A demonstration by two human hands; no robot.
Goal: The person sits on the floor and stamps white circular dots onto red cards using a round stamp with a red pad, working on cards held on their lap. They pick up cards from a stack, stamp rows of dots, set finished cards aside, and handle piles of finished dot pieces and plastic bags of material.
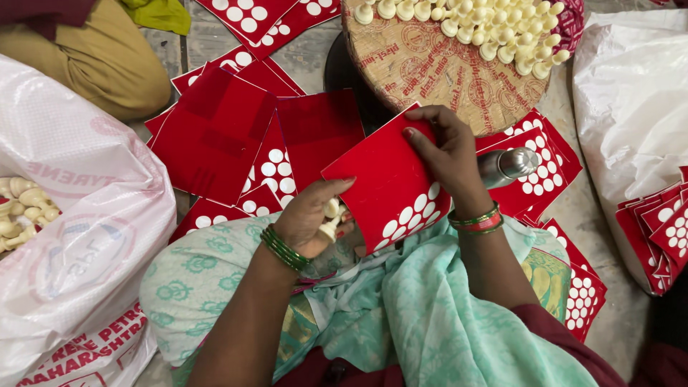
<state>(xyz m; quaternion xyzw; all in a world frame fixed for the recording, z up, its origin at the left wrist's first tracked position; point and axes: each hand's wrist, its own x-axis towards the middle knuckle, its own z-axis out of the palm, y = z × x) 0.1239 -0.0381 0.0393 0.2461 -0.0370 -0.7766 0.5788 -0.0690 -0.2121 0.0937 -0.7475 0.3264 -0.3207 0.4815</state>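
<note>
My right hand [448,154] grips a red pouch with white dots [387,188] by its upper edge, holding it over my lap. At the pouch's open lower end, my left hand [312,218] is closed around several cream chess pieces [331,218]. Green bangles ring both wrists. A round board [430,75] just beyond my hands carries a heap of cream chess pieces [487,25] on its far side.
Red dotted pouches [236,136] lie scattered on the floor ahead. A metal bottle [507,165] lies beside my right hand. A white sack with cream pieces [64,236] sits left, another white sack with red pouches [638,129] right. Another person's knee [93,57] is top left.
</note>
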